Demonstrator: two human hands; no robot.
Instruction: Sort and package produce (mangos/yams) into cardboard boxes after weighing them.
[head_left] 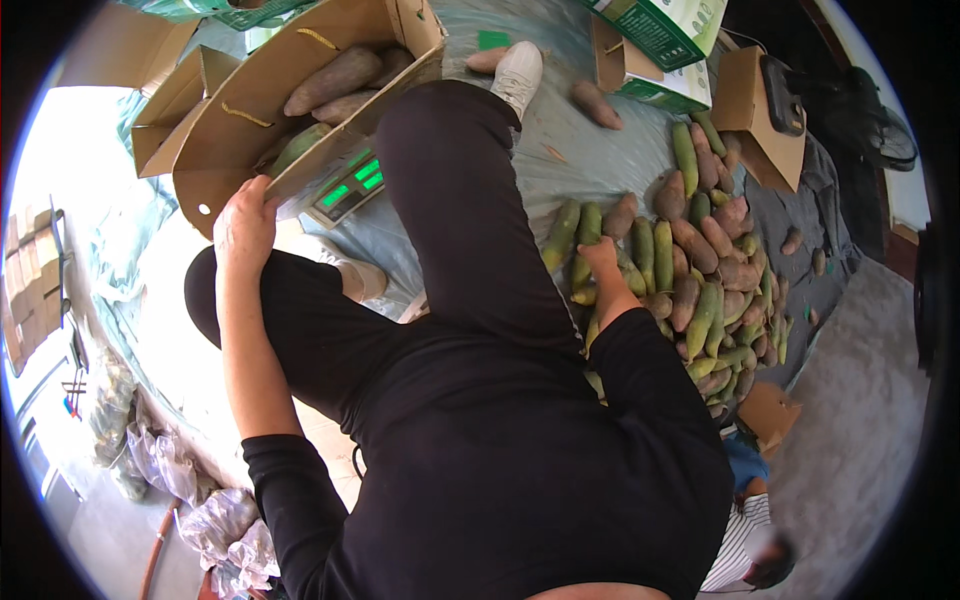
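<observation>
My left hand (245, 222) is closed on the near corner of an open cardboard box (225, 125), its fingers over the rim. Inside the box lie several purplish root vegetables (335, 82) and a green one (298, 147). Under the box's edge a scale (345, 195) shows green lit digits. On my right, my right hand (602, 262) reaches into a heap of roots, its fingers closed around a long green radish (589, 224). Another green radish (562, 235) lies just left of it. The grip is partly hidden by the back of the hand.
The heap of green and purplish roots (705, 265) spreads over plastic sheeting on my right. Loose roots (597, 104) lie beyond my shoe (518, 75). Green-and-white cartons (665, 35) and a black fan (870, 120) stand far right. Another person (740, 530) is at lower right; plastic bags (215, 525) sit lower left.
</observation>
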